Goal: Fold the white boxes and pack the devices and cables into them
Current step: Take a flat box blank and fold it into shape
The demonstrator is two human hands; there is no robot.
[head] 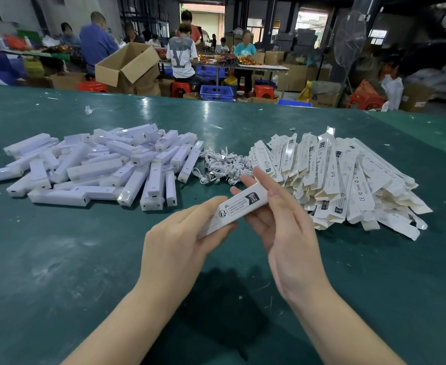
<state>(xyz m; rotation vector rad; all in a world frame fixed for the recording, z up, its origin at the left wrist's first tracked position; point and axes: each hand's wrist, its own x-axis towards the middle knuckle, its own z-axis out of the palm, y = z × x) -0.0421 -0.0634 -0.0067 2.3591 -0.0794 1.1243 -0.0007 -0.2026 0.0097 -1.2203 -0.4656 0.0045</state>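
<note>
Both hands up over the near part of the green table (pixel 58 259), sharing one white box (pixel 239 208). Left hand (pixel 179 241) has its fingers curled around the lower-left end, thumb on top; right hand (pixel 282 219) cups the upper-right end from the side, fingers mostly straight and reaching past the box, thumb hidden so exact grip unclear. Box long axis runs lower-left to upper-right, printed label face up, tilted off the table, not touching it. Looks like it is being squared up from flat; whether either end flap is closed cannot be told. Nothing visibly inside yet. Key relation for next move: pile of devices (pixel 98 167) lies ahead and to the left, so the left hand is nearer it; tangle of cables (pixel 224 164) sits just beyond the box, roughly centred, between the two piles and slightly closer to the right hand. Stack of flat boxes (pixel 348 177) lies ahead right, just beside the right hand. Judgement: left hand likely fetches a device while the right keeps the box, open end should face left. Far back, people at other benches, cardboard cartons (pixel 127 67), red stools, a blue crate.
</note>
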